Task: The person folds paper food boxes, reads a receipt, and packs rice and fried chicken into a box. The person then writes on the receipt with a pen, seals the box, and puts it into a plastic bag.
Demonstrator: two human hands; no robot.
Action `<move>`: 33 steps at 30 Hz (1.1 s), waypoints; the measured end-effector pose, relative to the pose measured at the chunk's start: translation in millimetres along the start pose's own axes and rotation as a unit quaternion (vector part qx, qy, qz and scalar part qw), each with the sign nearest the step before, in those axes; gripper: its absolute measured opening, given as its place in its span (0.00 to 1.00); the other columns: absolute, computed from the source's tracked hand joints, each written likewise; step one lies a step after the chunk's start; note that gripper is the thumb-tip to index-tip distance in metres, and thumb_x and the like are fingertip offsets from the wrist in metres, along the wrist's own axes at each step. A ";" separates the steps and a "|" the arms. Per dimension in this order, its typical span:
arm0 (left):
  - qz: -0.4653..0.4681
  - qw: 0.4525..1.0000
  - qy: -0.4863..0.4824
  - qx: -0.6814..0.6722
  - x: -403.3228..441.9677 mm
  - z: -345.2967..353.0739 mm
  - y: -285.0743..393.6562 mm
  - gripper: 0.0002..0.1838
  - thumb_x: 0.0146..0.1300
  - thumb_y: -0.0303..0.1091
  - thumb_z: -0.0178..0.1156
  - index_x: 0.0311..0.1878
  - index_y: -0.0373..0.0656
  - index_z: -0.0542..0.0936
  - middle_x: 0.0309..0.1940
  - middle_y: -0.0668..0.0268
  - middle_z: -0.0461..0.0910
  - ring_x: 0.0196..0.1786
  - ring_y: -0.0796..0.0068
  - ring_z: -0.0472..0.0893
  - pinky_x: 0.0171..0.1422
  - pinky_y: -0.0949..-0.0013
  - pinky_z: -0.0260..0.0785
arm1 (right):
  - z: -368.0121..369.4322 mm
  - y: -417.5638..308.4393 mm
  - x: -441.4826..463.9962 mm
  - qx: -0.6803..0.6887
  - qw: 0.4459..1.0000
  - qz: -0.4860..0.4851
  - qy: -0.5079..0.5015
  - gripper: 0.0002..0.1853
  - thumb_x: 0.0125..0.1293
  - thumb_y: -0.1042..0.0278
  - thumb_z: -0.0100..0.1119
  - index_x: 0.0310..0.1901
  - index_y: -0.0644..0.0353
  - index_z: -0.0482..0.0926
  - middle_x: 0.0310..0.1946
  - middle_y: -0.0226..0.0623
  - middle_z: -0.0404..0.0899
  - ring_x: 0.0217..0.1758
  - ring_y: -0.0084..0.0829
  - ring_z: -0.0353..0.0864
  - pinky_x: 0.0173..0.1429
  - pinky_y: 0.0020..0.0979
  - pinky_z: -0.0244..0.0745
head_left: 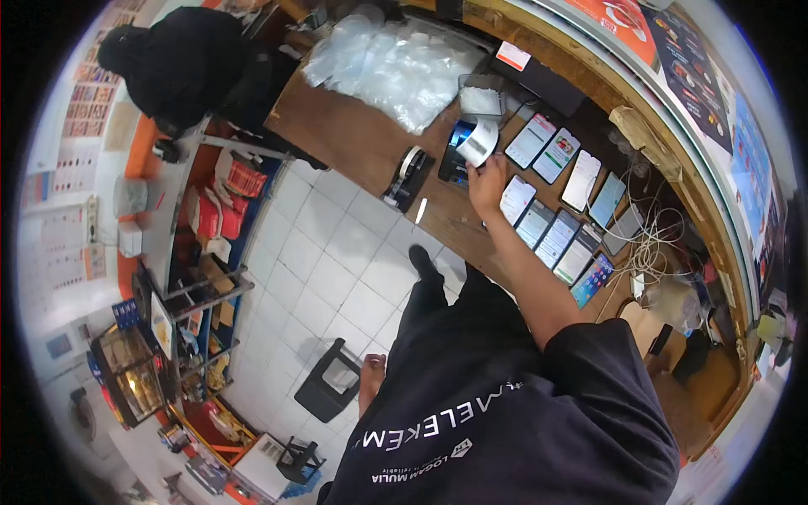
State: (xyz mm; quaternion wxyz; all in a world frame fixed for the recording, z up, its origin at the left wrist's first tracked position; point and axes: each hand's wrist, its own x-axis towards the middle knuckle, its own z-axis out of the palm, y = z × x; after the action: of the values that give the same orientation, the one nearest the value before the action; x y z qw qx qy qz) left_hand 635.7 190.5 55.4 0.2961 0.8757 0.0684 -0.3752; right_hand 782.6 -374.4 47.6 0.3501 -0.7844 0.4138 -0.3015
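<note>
On a brown wooden counter (337, 126), a person's right hand (487, 180) grasps the lower edge of a silver-and-white cylinder (478, 145), beside rows of phones (556, 156). Just behind stands a clear box (502, 103) holding something white, its exact nature unclear, near heaped clear plastic bags (383, 71). The left hand (371, 378) hangs low, fingers curled; whether it grips anything cannot be told. Across the floor, an open shelf (206, 288) holds red packets (247, 175).

Black T-shirt (539, 429), short sleeve (593, 345); white lettering (421, 470) includes "LOGAM MULIA", beside white diamond-shaped logo (461, 449). Black trousers (422, 303), dark shoe (423, 261).
</note>
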 end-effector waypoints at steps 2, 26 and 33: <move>-0.018 0.999 -0.027 -0.006 19.3 -31.2 63.8 0.14 0.75 0.42 0.62 0.45 0.39 0.80 0.27 0.68 0.80 0.31 0.82 0.78 0.35 0.72 0.70 | 1.6 -11.2 -9.8 0.100 0.990 0.088 -0.040 0.11 0.59 0.70 0.73 0.42 0.63 0.86 0.45 0.44 0.76 0.51 0.47 0.80 0.56 0.42 0.76; 0.541 0.674 -0.394 0.312 138.0 -170.4 545.6 0.16 0.68 0.38 0.62 0.51 0.36 0.82 0.41 0.43 0.84 0.49 0.41 0.82 0.55 0.50 0.73 | -105.9 -269.1 -30.1 -0.027 0.932 -0.015 -0.361 0.15 0.68 0.63 0.67 0.52 0.63 0.83 0.42 0.50 0.84 0.48 0.51 0.82 0.51 0.46 0.74; 0.543 0.747 -0.352 0.148 131.6 -215.3 545.8 0.14 0.73 0.39 0.61 0.44 0.35 0.82 0.31 0.49 0.83 0.33 0.49 0.83 0.41 0.58 0.72 | -91.8 -323.0 -0.2 0.004 0.924 -0.054 -0.379 0.14 0.69 0.62 0.65 0.43 0.67 0.84 0.34 0.56 0.84 0.41 0.57 0.83 0.45 0.48 0.76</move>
State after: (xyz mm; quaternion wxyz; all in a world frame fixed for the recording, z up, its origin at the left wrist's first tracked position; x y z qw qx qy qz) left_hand 1048.4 -145.3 335.6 0.3201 0.6032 -0.5845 -0.4383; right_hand 853.9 -268.6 358.2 0.4668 -0.8601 0.2060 -0.0020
